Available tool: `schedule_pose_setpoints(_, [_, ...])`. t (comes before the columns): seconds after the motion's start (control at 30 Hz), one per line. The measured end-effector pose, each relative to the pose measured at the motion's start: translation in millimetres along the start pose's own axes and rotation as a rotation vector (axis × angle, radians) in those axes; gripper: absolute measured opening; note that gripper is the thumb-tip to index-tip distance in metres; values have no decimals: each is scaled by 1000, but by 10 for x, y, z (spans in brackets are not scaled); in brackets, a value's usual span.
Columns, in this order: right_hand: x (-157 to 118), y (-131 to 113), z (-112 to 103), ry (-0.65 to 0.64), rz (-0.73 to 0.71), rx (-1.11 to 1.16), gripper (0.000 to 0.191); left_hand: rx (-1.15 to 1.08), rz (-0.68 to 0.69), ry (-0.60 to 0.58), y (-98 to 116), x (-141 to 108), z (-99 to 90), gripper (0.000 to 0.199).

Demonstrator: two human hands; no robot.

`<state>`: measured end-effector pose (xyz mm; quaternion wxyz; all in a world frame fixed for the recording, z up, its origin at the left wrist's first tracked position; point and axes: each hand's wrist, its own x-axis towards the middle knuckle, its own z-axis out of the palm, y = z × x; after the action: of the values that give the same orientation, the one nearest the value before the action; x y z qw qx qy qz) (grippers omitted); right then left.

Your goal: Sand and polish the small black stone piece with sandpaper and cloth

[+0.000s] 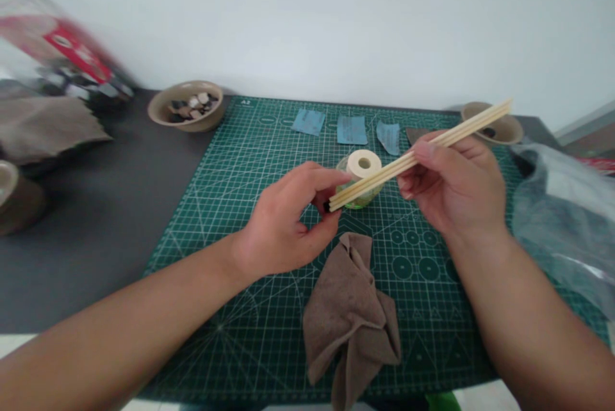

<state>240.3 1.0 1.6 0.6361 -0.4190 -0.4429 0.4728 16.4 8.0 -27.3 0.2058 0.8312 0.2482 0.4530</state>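
Observation:
My right hand (459, 184) is closed around a small bundle of pale reed sticks (403, 161), gripping it near the upper middle. The bundle slants down to the left. At its lower end, a small black bit (327, 206) shows between the curled fingers of my left hand (293, 219), which seem to hold the stick ends; the exact contact is partly hidden. Behind the sticks stands a greenish glass bottle (358, 203) with a cream ring-shaped top (358, 160) that has a hole. A crumpled brown cloth (346, 308) lies below my hands.
A green cutting mat (206, 232) covers the table. Several blue packets (352, 130) lie at the back. A bowl of stones (156, 104) stands back left, another bowl (515, 129) back right. Clear plastic (557, 206) lies right; a brown cloth (43, 126) and a cup (22, 206) are left.

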Motion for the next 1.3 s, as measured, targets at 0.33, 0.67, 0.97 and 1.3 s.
schedule_pose_setpoints(0.33, [0,0,-7,15,-17,-13,7,11,-2,-1,-8,-2,-3,56])
schedule_pose_setpoints(0.67, [17,-12,-27,8,-12,5,7,-14,40,-4,-20,3,-10,56])
schedule_pose_setpoints(0.97, [37,-17,-39,12,-12,69,8,-56,61,31,-39,4,-8,55])
schedule_pose_setpoints(1.3, [34,-10,-44,-11,6,93,7,-147,44,45,-57,-18,14,59])
